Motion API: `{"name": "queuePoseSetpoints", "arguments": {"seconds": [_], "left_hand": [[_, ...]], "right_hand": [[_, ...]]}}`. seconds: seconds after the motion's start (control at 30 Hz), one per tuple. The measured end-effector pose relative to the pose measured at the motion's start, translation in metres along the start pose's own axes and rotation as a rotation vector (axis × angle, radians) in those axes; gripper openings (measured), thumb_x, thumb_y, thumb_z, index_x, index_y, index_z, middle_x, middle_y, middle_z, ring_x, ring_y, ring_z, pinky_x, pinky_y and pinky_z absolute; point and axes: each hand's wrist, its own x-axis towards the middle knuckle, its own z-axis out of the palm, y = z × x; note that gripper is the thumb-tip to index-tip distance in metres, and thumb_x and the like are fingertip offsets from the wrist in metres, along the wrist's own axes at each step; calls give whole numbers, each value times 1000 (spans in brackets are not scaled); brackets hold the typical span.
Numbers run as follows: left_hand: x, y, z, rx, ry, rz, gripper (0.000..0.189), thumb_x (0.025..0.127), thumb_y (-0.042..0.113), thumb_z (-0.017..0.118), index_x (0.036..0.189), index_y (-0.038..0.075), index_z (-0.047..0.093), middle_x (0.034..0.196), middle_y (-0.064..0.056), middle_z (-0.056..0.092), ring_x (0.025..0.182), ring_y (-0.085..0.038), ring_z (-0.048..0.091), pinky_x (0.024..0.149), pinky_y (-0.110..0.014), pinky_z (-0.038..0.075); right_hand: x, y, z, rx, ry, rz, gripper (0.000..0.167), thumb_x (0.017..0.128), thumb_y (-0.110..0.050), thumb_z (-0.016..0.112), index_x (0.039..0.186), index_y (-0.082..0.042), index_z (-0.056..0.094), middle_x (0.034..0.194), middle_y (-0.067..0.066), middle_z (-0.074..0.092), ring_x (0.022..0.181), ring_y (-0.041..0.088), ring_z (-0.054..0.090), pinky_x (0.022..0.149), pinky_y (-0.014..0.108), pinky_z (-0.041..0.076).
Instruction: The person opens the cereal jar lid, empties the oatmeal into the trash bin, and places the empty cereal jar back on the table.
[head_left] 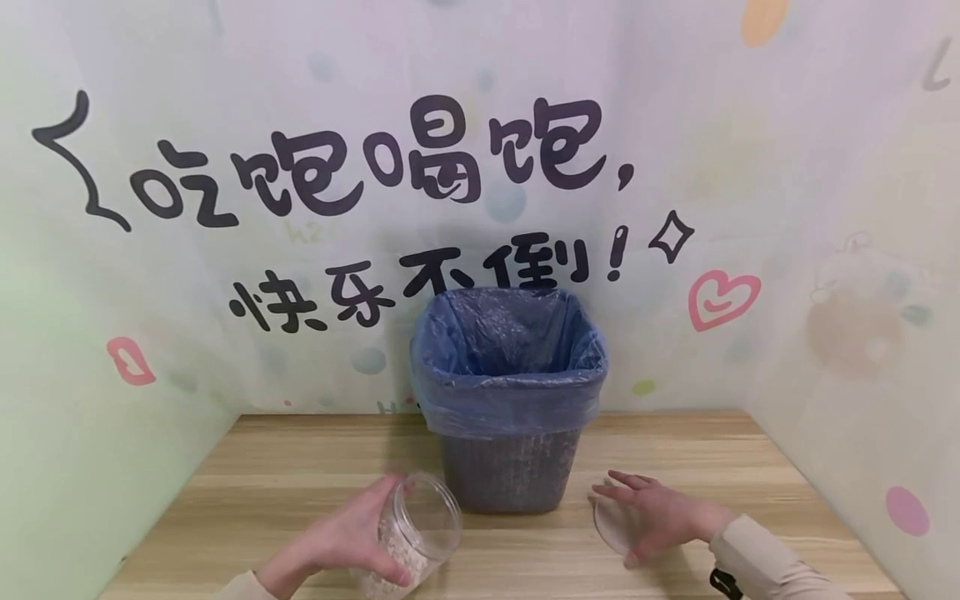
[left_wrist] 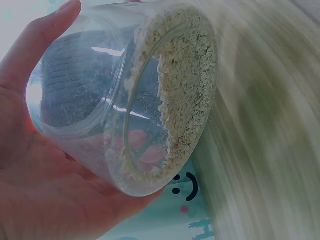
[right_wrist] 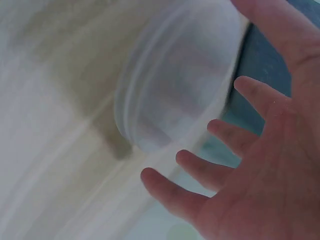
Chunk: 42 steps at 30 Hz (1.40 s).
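Observation:
My left hand [head_left: 352, 533] grips a clear, wide-mouthed jar [head_left: 424, 521] around its side, thumb and fingers on opposite walls. The jar is tilted and has no lid on its mouth. Pale oat flakes [left_wrist: 187, 80] lie heaped against its base and one wall in the left wrist view. On the right, my right hand [head_left: 663, 512] has its fingers spread over a round, translucent lid [right_wrist: 175, 75]. In the right wrist view the fingertips stand apart from the lid's near edge; whether the thumb touches it I cannot tell.
A dark bin [head_left: 510, 475] lined with a blue plastic bag [head_left: 510, 408] stands between and beyond the hands, against the printed back wall [head_left: 300, 83]. Walls also close off both sides of the wooden tabletop [head_left: 300, 450].

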Motion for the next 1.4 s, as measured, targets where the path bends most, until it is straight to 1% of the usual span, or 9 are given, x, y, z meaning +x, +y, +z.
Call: {"name": "queuePoseSetpoints", "arguments": {"seconds": [0.1,0.23,0.33,0.47,0.6,0.73,0.97,1.17,1.4], "left_hand": [[0,-1,3,-7,-7,-16,98,50,19,93,130,-10,42,121,-18,54,105,-37,55,85,-40,51],[-1,-6,4,-2,-1,-13,99,51,21,92,131,-10,43,119,-15,54,105,-34,55,85,-39,50],[-2,-8,3,-12,-1,-8,98,52,20,92,131,-10,42,119,-14,55,104,-34,55,85,-39,50],[-5,-9,0,-12,1,-12,98,53,21,91,131,-11,41,118,-16,55,104,-36,55,85,-44,50],[-7,-11,-3,6,13,-31,96,54,22,91,129,-11,42,119,-21,54,103,-34,55,85,-44,49],[-10,-13,-6,4,30,-33,91,54,22,91,126,-9,45,117,-20,55,102,-31,56,83,-37,49],[-14,-14,-13,1,47,-46,91,54,22,91,127,-7,45,118,-20,56,104,-37,55,84,-41,49],[-20,-18,-18,8,62,-67,91,54,21,90,127,-7,44,118,-24,55,103,-41,55,82,-38,49],[-23,-19,-25,13,76,-78,90,55,19,90,127,-7,43,118,-25,54,103,-42,54,81,-36,49]], "right_hand": [[0,3,-9,-4,26,10,82,68,-28,83,139,-5,48,138,34,40,119,56,41,87,64,41],[2,9,-26,-11,44,4,64,80,-23,75,135,0,51,134,34,44,117,54,44,88,62,42],[6,12,-39,-60,82,-34,52,86,-22,71,129,4,56,127,31,52,113,50,50,88,60,43],[13,12,-59,-85,165,-74,40,88,-18,68,118,7,60,115,23,60,104,42,57,86,54,47],[21,11,-82,-79,239,-64,30,90,-14,66,112,7,63,109,18,63,101,38,59,85,51,48],[29,9,-107,-63,296,-32,26,91,-12,65,110,4,64,107,15,65,100,36,61,85,51,49],[40,3,-140,-13,371,-19,20,92,-8,63,107,4,65,102,14,67,93,33,63,80,51,52],[50,-7,-166,19,434,2,18,93,-6,61,105,6,65,97,14,68,90,31,64,80,49,53],[63,-20,-192,29,460,16,19,96,-6,56,106,8,64,99,18,68,92,33,64,83,49,51]]}}
